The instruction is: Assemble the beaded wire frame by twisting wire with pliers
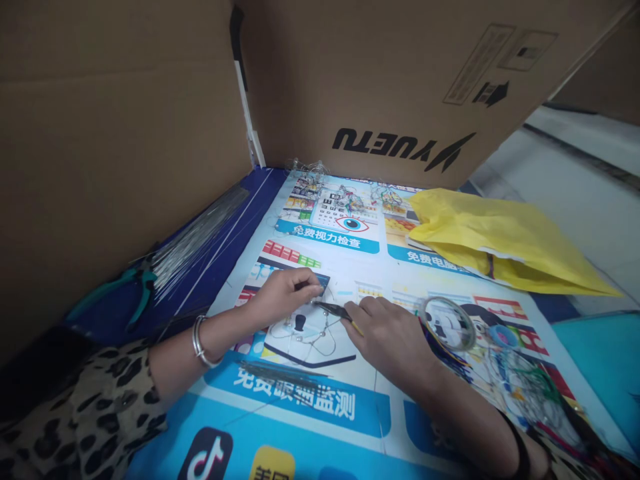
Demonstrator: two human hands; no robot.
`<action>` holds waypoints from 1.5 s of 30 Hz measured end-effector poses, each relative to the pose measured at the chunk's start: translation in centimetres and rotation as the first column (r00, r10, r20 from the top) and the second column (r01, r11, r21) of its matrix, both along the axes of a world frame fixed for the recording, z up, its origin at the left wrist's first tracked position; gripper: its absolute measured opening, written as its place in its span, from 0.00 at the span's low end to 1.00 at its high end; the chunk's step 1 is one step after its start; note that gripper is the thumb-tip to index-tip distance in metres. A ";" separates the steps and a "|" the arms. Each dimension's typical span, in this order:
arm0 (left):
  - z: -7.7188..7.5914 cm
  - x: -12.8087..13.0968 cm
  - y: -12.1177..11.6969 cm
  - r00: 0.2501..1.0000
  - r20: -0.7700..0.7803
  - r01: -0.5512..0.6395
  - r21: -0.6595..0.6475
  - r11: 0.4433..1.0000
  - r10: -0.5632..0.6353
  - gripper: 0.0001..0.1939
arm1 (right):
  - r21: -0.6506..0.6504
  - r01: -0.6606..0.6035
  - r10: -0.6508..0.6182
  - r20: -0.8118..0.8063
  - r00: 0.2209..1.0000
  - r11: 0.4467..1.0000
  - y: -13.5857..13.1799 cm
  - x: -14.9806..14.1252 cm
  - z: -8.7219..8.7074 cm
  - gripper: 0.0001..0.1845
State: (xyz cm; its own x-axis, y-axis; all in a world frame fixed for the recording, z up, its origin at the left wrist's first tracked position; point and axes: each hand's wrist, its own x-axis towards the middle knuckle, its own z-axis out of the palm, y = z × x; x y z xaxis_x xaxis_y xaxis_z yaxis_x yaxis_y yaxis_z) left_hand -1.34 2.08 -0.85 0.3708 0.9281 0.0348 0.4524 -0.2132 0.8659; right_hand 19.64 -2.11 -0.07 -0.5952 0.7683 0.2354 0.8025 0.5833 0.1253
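Note:
My left hand point(285, 293) rests on a printed poster sheet point(310, 400) and pinches a thin wire point(320, 313) strung with small pale beads point(300, 339). My right hand point(385, 333) is closed round small dark pliers point(333, 309), whose tips meet the wire just beside my left fingertips. The beaded wire loops lie on the sheet under both hands. A silver bangle point(199, 341) sits on my left wrist.
Cardboard walls point(125, 133) enclose the back and left. A bundle of straight wires point(200, 233) and green-handled pliers point(135, 287) lie at left. A yellow plastic bag point(500, 240) lies at right, with a clear tape roll point(447, 323) and tangled coloured wires point(530, 393) nearer me.

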 end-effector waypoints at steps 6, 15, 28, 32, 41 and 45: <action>-0.1 0.0 0.0 0.998 -0.050 -0.032 0.008 0.999 0.032 0.09 | 0.008 -0.013 0.013 0.006 1.000 1.000 0.2 0.1 0.0 0.09; 0.1 0.0 0.1 0.994 -0.105 -0.039 0.027 0.999 0.042 0.08 | 0.046 -0.061 0.061 -0.007 0.998 0.997 0.3 0.8 -0.1 0.12; -0.4 -0.1 0.1 0.980 -0.190 -0.051 0.070 0.996 0.063 0.08 | 0.161 -0.163 0.159 0.038 0.987 0.973 0.4 1.1 -0.1 0.11; -0.4 -0.1 0.1 0.971 -0.222 -0.078 0.077 0.994 0.093 0.08 | 0.156 -0.111 0.114 -0.008 0.993 0.981 0.4 1.1 -0.1 0.11; -0.8 -0.4 -0.1 0.950 -0.269 -0.119 0.153 0.981 0.158 0.06 | 0.088 -0.111 0.115 -0.043 0.992 0.990 0.5 1.1 0.3 0.10; -0.5 -0.4 -0.1 0.949 -0.273 -0.116 0.157 0.981 0.156 0.06 | 0.085 -0.127 0.133 -0.068 0.989 0.988 0.3 1.4 0.6 0.10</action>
